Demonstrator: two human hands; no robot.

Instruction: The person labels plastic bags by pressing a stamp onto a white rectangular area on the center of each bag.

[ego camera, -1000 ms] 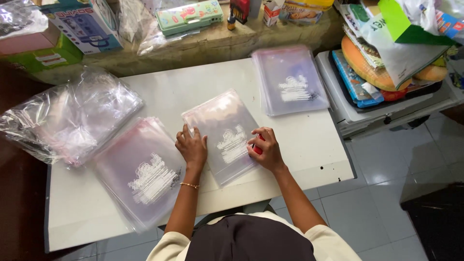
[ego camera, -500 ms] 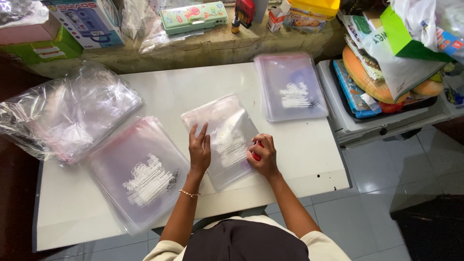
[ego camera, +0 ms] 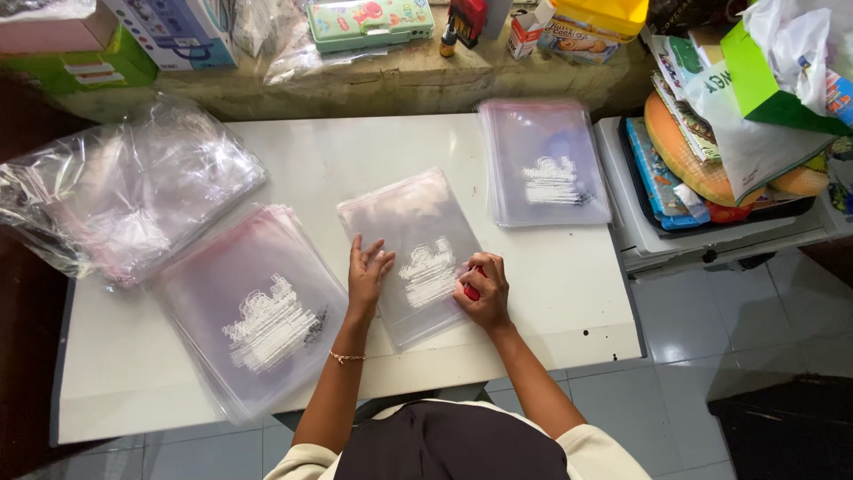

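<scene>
Change since a moment ago: left hand [ego camera: 367, 271] slid slightly down and left along the clear printed bag [ego camera: 418, 253], fingers now spread flat near its left edge; right hand [ego camera: 481, 292] barely shifted, fist kept at the bag's lower right edge.
Meaning for the work: bag pinned and smoothed flat, seemingly held steady for whatever the red thing is pressed against; a judgement only.
Left hand pose: palm down, fingers splayed and pointing away from the body, wrist straight, thin gold bracelet [ego camera: 346, 357] on the forearm; grip wide, nothing held, only pressing the plastic.
Right hand pose: knuckles up, fingers curled tight; grip closed around a small red object [ego camera: 470, 289], mostly hidden, kind not discernible.
Bag location: single, lying flat and slightly tilted on the white bench [ego camera: 569, 293], in the middle near the front edge, under both hands.
Left of it: thicker stack of same printed bags [ego camera: 253, 311], tilted, overlapping the front-left part of the bench.
Farther left: loose heap of crumpled clear plastic [ego camera: 124, 196], spilling over the bench edge.
Far right of bench: neat pile of printed bags [ego camera: 544, 164], well apart from the hands.
Beyond: shelf with a green pencil case [ego camera: 369, 22] and boxes.
</scene>
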